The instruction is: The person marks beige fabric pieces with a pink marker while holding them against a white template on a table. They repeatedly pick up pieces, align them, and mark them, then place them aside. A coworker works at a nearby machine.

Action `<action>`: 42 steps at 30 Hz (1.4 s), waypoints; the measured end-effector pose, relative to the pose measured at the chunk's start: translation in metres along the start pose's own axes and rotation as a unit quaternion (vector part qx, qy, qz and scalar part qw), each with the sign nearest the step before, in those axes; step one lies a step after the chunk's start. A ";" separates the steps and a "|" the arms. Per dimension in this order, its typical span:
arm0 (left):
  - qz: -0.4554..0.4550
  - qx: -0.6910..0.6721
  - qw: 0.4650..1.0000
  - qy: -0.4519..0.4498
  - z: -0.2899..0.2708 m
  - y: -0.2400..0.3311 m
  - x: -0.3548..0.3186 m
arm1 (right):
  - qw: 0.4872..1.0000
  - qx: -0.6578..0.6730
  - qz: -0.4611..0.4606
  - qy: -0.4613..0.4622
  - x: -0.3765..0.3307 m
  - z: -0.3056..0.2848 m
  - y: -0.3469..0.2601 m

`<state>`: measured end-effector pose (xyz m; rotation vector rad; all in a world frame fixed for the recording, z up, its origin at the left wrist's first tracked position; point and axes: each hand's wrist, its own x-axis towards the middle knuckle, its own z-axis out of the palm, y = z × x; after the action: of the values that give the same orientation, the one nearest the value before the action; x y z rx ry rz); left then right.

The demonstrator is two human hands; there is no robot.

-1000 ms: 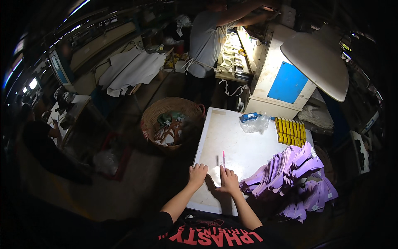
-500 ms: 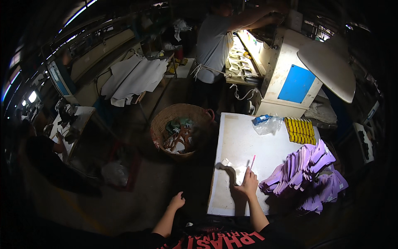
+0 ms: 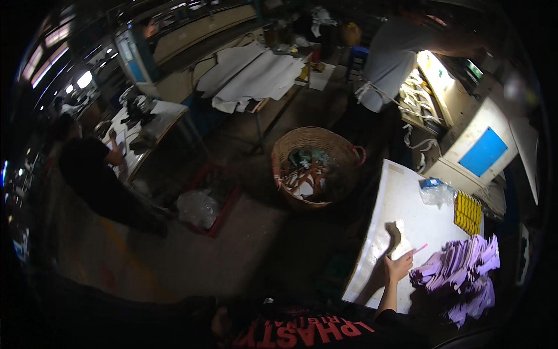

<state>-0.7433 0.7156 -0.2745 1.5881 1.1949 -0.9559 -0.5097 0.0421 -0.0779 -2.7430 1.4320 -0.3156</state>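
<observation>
My right hand (image 3: 399, 268) is over the white tabletop (image 3: 378, 212), closed around a thin pink pen-like stick (image 3: 420, 249) that points up and to the right. Just beyond the fingers lie pale scraps or sheets (image 3: 401, 237), partly washed out by the lamp light. To the right of this hand is a thick fanned pile of purple cut pieces (image 3: 459, 262). My left hand (image 3: 221, 323) is low against my dark shirt, in deep shadow; its fingers cannot be made out.
A wicker basket (image 3: 283, 142) of scraps stands left of the table. Yellow strips (image 3: 467, 213), a clear plastic bag (image 3: 440, 195) and a blue box (image 3: 430, 183) sit on its far side. Beyond, a person (image 3: 386, 64) works at a lit machine; another person (image 3: 96, 168) is at a left table.
The view has swung left, so the table and basket appear farther right. My left hand has drawn back toward my body. The right hand still holds the pink stick over the table.
</observation>
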 end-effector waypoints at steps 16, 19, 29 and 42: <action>0.205 0.046 0.975 -0.073 0.010 0.084 0.040 | 0.996 -0.086 0.030 0.025 0.025 0.039 -0.030; 0.184 0.096 0.976 -0.069 0.006 0.080 0.054 | 0.996 -0.081 0.025 0.030 0.032 0.049 -0.066; 0.151 0.160 0.975 0.016 0.019 0.254 0.095 | 0.997 -0.037 0.039 0.051 0.029 0.066 -0.053; 0.494 0.407 0.762 -0.094 0.101 0.589 0.030 | 0.962 -0.029 0.040 -0.269 0.068 -0.051 -0.004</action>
<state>-0.1706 0.5535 -0.2112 2.3047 -0.3914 -0.8658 -0.4780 -0.0078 -0.0165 -2.5104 1.3947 0.4489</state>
